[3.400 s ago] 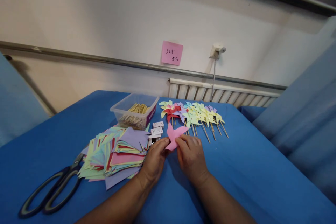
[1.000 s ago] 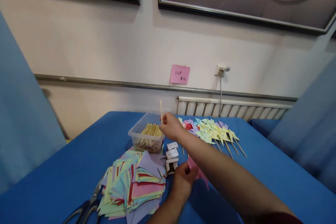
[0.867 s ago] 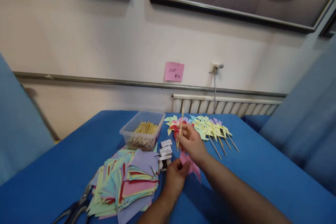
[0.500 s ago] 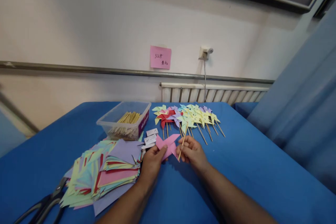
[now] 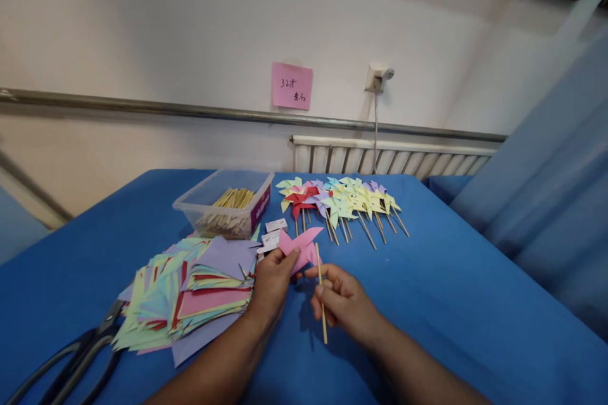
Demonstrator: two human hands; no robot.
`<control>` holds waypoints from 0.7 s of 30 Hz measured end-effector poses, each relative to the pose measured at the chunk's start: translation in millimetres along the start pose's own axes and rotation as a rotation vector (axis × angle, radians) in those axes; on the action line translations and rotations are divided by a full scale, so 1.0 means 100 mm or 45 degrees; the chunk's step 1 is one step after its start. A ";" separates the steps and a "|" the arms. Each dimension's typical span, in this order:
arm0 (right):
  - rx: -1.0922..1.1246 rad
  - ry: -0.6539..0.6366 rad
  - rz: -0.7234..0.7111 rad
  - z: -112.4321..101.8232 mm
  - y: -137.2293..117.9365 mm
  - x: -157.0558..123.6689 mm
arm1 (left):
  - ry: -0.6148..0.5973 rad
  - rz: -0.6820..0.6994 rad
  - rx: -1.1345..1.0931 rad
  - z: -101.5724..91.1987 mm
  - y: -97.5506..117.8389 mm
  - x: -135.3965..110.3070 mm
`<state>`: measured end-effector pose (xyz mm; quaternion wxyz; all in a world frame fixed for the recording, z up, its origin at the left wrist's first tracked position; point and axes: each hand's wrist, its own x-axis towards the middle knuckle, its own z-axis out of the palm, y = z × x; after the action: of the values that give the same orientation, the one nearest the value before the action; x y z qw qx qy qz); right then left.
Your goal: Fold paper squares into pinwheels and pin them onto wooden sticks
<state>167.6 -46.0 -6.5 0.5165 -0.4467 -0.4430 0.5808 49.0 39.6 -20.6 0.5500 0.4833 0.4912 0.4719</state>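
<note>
My left hand (image 5: 277,272) pinches a pink paper pinwheel (image 5: 301,245) by its left side, thumb on top. Just right of it, my right hand (image 5: 339,297) grips a thin wooden stick (image 5: 322,304) between thumb and fingers. The stick stands nearly upright, its top end close to the pinwheel's right blade; whether they touch I cannot tell. Left of my left hand lies a messy stack of coloured paper squares (image 5: 216,300). Small white boxes (image 5: 272,238) sit just behind the pinwheel, partly covered by it.
A clear plastic box (image 5: 190,202) of wooden sticks stands behind the paper stack. Several pinwheels on sticks (image 5: 351,199) lie together at the back of the blue-covered table (image 5: 451,304). Large scissors (image 5: 90,354) rest at the front left. Behind the table are a wall and a radiator (image 5: 403,157).
My right hand has moved down and toward me, bringing the stick lower and more upright. The pinwheel stays in my left hand. The whole view has shifted slightly.
</note>
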 end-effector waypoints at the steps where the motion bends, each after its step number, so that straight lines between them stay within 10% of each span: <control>1: 0.004 -0.030 0.021 0.02 0.03 -0.01 | 0.005 0.009 0.017 0.00 0.00 0.00; 21: 0.166 -0.037 0.123 0.04 0.20 0.05 | -0.051 0.034 0.141 0.02 0.00 -0.04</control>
<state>158.9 -42.4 -25.0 0.5094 -0.4243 -0.3897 0.6392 50.8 35.6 -19.8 0.5258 0.5289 0.4989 0.4415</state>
